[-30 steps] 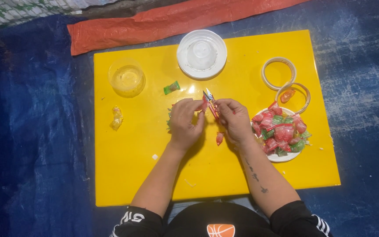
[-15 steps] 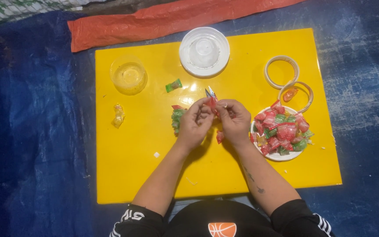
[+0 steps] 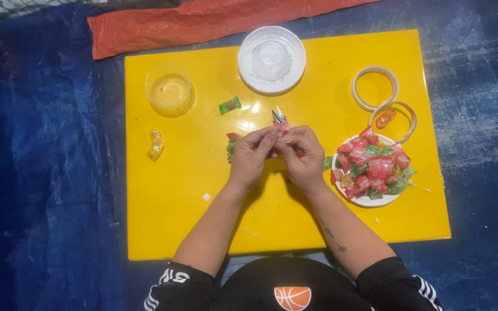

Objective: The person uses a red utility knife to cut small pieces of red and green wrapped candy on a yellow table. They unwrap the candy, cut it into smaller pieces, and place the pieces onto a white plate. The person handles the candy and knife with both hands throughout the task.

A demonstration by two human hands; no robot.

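while both the left hand [image 3: 253,156] and right hand [image 3: 302,156] pinch a small red wrapped candy [image 3: 282,128] between closed fingertips, it looks light, crinkly, slippery, best gripped at its twisted ends.

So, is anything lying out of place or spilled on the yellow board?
Mostly tidy. A yellow wrapped candy and a green one lie loose on the yellow board, away from the plate of candies. One orange candy sits inside a tape ring.

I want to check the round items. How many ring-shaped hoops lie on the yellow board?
2. One ring lies near the board's far right corner; the second ring sits just beside it, touching the white plate, with an orange candy inside. None seems hidden.
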